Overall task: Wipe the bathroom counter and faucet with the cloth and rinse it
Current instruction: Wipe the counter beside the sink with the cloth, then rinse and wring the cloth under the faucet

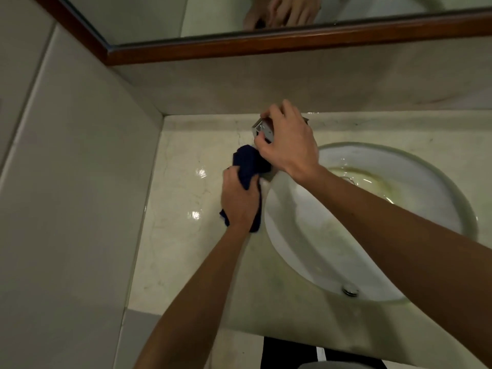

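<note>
At sink's 10 o'clock rim, right hand (286, 141) is clamped fingers-curled over faucet (262, 130). Left hand (239, 199) fisted on cloth (249, 162), bunched, touching faucet base from 7 o'clock. Cloth's long axis runs 6–12 toward faucet. Left hand is the wiping one; looks like faucet wipe underway, rinse not yet done

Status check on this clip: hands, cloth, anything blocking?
Left hand gripping dark blue cloth beside the faucet. Right hand on top of the faucet. Cloth bunched at the basin rim. Nothing in the way.
</note>
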Motion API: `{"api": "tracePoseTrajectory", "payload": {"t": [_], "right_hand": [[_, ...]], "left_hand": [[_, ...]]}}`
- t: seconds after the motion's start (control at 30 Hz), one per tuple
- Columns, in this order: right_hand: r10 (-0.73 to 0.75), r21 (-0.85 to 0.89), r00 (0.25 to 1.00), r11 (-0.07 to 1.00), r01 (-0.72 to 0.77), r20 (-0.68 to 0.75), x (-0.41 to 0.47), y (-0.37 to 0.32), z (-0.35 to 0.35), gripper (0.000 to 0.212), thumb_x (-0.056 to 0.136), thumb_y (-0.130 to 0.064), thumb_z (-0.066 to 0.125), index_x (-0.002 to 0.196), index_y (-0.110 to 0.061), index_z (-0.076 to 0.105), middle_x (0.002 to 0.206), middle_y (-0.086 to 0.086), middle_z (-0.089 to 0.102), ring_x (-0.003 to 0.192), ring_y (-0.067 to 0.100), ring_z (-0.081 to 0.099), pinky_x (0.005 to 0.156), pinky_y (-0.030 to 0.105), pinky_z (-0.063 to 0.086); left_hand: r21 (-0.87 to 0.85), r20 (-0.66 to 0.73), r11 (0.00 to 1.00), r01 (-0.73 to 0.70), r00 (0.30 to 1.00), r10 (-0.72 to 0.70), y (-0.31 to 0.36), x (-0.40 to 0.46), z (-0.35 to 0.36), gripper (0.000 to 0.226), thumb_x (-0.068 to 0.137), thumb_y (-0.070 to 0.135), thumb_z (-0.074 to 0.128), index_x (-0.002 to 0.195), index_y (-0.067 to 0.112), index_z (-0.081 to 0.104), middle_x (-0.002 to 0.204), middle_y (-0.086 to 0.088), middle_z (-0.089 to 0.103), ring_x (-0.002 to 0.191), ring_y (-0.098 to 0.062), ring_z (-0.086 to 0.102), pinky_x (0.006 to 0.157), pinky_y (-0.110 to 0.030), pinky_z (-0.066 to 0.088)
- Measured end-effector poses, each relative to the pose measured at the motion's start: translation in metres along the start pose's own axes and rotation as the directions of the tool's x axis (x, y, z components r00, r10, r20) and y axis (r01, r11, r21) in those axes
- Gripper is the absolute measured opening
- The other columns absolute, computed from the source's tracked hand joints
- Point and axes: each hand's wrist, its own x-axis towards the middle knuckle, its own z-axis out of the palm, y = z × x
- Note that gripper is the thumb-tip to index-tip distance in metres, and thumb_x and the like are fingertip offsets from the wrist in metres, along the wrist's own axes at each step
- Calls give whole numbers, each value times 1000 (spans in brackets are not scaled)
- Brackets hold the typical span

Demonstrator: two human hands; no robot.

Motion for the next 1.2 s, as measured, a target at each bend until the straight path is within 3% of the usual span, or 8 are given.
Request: {"api": "tracePoseTrajectory", "payload": {"t": [0.1,0.2,0.4,0.77,0.9,1.0,1.1,1.2], "right_hand": [[8,1,1000,1000,-8,1,-1,-1,-1,37,91,-37,57,121,-16,59,117,4,53,106,18,53,79,30,47],[-2,4,1000,1000,2,-8,-1,-1,0,37,91,-37,58,121,-16,59,116,3,53,105,18,53,76,29,46],[10,-6,1000,1000,-10,-6,-1,-2,-1,37,92,-38,59,123,-18,58,118,3,53,108,17,52,76,27,44],[47,-9,999,999,-47,13,0,-5,-3,39,88,-37,61,123,-18,58,117,1,52,107,17,53,79,32,49],[68,3,998,998,-68,16,-1,-6,-4,40,90,-39,60,124,-18,59,118,1,53,107,17,54,82,34,52],[71,32,997,997,-72,14,-1,-5,-4,40,91,-41,59,123,-18,61,117,2,56,105,17,54,84,33,51],[85,73,996,994,-87,20,-1,-5,-5,38,91,-41,60,121,-18,64,115,1,57,102,14,53,86,33,51],[131,235,988,961,-147,82,3,-3,-16,31,92,-33,63,118,-18,67,112,-2,62,100,12,58,90,33,53]], "left_hand": [[-16,-155,992,123,980,-124,-18,36,-24,28,94,32,65,110,11,56,106,-7,62,93,-23,62,82,-35,50],[54,-80,987,154,986,-149,-24,91,-42,36,97,37,65,118,9,57,118,-8,61,107,-24,62,91,-33,49],[390,244,901,-191,965,99,-17,146,-35,50,93,48,68,129,14,59,129,-13,55,118,-32,52,99,-45,41],[340,272,885,-318,934,231,-30,58,-35,53,84,55,72,117,17,58,118,-2,60,105,-23,53,85,-37,43],[110,316,993,-48,949,11,-8,22,-44,45,80,31,78,116,19,54,99,5,65,86,-16,63,67,-29,45],[-70,436,966,250,878,-196,3,6,-55,61,81,31,80,134,24,51,110,11,65,96,-10,66,80,-25,53],[-331,582,765,553,757,-296,15,-7,-65,46,86,19,74,130,15,63,117,-4,74,106,-22,70,81,-29,57],[-426,753,546,722,617,-228,23,-15,-71,52,75,19,77,125,8,66,117,-12,75,108,-27,71,84,-35,56]]}}
